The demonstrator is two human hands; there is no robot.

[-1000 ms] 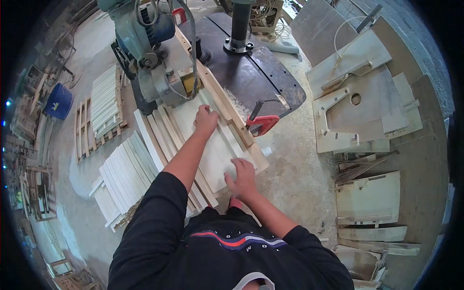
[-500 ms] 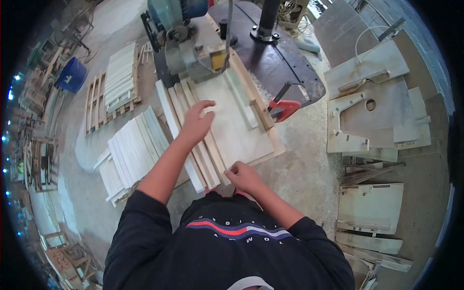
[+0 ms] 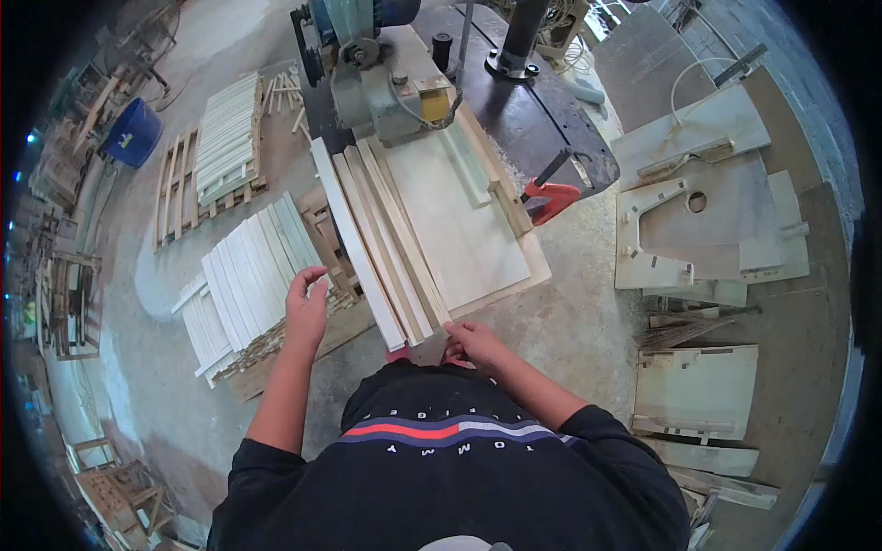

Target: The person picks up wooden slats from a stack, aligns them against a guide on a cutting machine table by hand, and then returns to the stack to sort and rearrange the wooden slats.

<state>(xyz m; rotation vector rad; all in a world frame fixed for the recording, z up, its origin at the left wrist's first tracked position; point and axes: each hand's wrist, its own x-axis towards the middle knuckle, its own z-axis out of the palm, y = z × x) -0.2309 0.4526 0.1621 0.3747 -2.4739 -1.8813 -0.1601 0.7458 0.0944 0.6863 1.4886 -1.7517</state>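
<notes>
My right hand (image 3: 473, 345) pinches the near end of a long wooden strip (image 3: 404, 230) lying on the machine's board. Beside that strip, to its left, several similar strips (image 3: 384, 248) lie parallel, their far ends close to the machine head. My left hand (image 3: 307, 308) hangs in the air left of the board with thumb and fingers apart, holding nothing. Behind it, lower down, is a stack of pale slats (image 3: 248, 275). The machine (image 3: 367, 87), with a motor and a grey housing, stands at the far end of the strips.
A red clamp (image 3: 554, 198) grips the dark metal table's (image 3: 570, 138) edge on the right. A second slat stack (image 3: 228, 138) lies on a pallet (image 3: 175, 193) at left, near a blue tub (image 3: 134, 138). Cut panels (image 3: 698, 390) lean along the right side.
My left hand has moved off the strips, left and toward me, and now hovers beside the board. My right hand stays at the strip's near end, a little further right.
</notes>
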